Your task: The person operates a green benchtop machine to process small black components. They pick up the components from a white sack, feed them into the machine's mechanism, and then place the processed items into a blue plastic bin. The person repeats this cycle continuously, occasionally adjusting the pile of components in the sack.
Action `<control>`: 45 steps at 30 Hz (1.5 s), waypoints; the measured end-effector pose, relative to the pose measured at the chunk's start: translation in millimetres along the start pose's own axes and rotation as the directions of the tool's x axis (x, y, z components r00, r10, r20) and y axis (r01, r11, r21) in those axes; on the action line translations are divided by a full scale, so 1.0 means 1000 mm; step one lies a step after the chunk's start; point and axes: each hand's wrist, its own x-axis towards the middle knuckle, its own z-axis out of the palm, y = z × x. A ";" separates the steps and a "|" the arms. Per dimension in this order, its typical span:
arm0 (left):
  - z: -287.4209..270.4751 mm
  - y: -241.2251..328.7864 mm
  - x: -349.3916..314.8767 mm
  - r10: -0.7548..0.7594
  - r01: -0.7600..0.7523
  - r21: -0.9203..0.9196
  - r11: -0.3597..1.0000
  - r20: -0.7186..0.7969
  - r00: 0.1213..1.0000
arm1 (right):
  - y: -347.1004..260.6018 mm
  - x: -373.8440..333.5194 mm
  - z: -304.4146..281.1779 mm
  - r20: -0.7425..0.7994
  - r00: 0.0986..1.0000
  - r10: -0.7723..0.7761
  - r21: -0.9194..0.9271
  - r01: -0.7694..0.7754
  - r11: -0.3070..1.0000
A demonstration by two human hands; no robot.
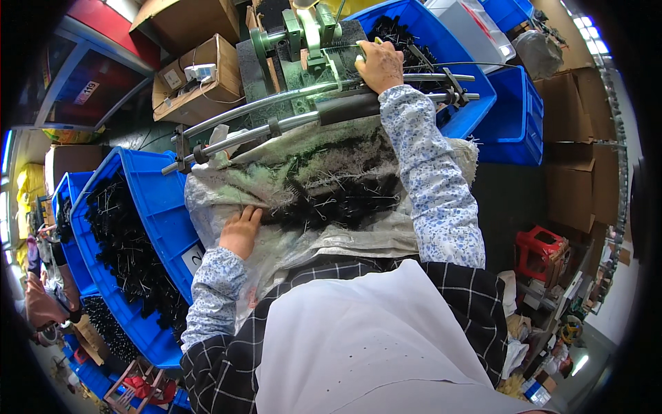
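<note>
My right hand (380,65) reaches to the bench machine (310,52), fingers curled closed at its right side. Whatever they grip is hidden or too small to make out. On the pale woven sack (238,183) across my lap rests my left hand (239,231), its fingers stretched toward a heap of small black wire-stemmed brushes (331,203). Nothing shows in that hand. Looped wire ends stick out of the heap. Two metal rods (276,127) run across between the machine and the sack, with a dark sleeve (348,108) beneath my right wrist.
To my left stands a blue crate (155,207) full of black brushes. Another blue crate (476,96) with similar pieces sits beyond my right arm, beside a deeper blue bin (514,121). A cardboard box (200,103) is left of the machine. A red stool (541,252) stands at right.
</note>
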 end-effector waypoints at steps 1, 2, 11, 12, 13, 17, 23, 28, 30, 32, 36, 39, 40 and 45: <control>0.002 -0.003 -0.002 0.004 -0.004 0.001 1.000 -0.027 1.000 | -0.007 0.000 0.002 -0.006 1.000 0.006 0.027 -0.006 1.000; 0.005 -0.006 -0.004 0.009 -0.009 0.003 1.000 -0.054 0.998 | -0.015 0.000 0.004 -0.035 0.999 0.000 0.038 0.002 0.999; -0.045 -0.003 0.004 -0.010 0.060 -0.238 0.970 0.205 0.979 | -0.058 0.003 0.007 -0.066 0.996 -0.068 0.006 0.068 0.998; -0.049 -0.003 0.002 -0.004 0.040 -0.293 0.955 0.124 0.992 | -0.055 0.003 0.004 -0.042 0.998 -0.052 0.001 0.052 0.999; -0.057 -0.002 0.001 -0.001 0.015 -0.346 0.938 0.039 0.999 | -0.048 0.002 0.002 -0.058 0.997 -0.046 0.001 0.046 0.999; -0.081 0.003 0.004 -0.036 -0.062 -0.591 0.804 -0.152 0.988 | -0.002 0.002 -0.003 -0.016 1.000 -0.018 0.005 0.018 1.000; -0.100 0.032 0.033 -0.133 -0.261 -0.800 0.541 -0.388 0.912 | 0.033 0.024 -0.012 0.119 0.990 0.076 -0.098 -0.065 0.993; -0.112 0.039 0.054 0.016 -0.395 -0.711 0.582 -0.476 0.879 | 0.043 0.039 -0.022 0.293 0.956 -0.001 -0.177 0.055 0.983; -0.117 0.044 0.063 0.039 -0.420 -0.695 0.583 -0.493 0.869 | 0.070 0.034 -0.044 0.040 0.994 0.100 -0.247 -0.087 0.965; -0.116 0.051 0.070 -0.028 -0.396 -0.727 0.561 -0.495 0.869 | 0.074 0.029 -0.053 -0.113 0.984 0.138 -0.163 -0.156 0.974; -0.112 0.064 0.089 -0.133 -0.408 -0.688 0.600 -0.588 0.798 | -0.004 -0.026 -0.067 0.114 0.961 -0.251 0.268 0.213 0.939; -0.106 0.068 0.106 -0.123 -0.446 -0.566 0.694 -0.703 0.701 | -0.064 -0.076 -0.086 0.483 0.725 -0.491 0.721 -0.011 0.693; -0.105 0.067 0.106 -0.098 -0.446 -0.506 0.738 -0.735 0.671 | -0.076 -0.087 -0.087 0.489 0.736 -0.468 0.725 -0.045 0.687; -0.099 0.054 0.090 -0.158 -0.307 -0.653 0.692 -0.552 0.819 | -0.065 -0.065 -0.064 0.157 0.936 -0.314 0.578 0.171 0.798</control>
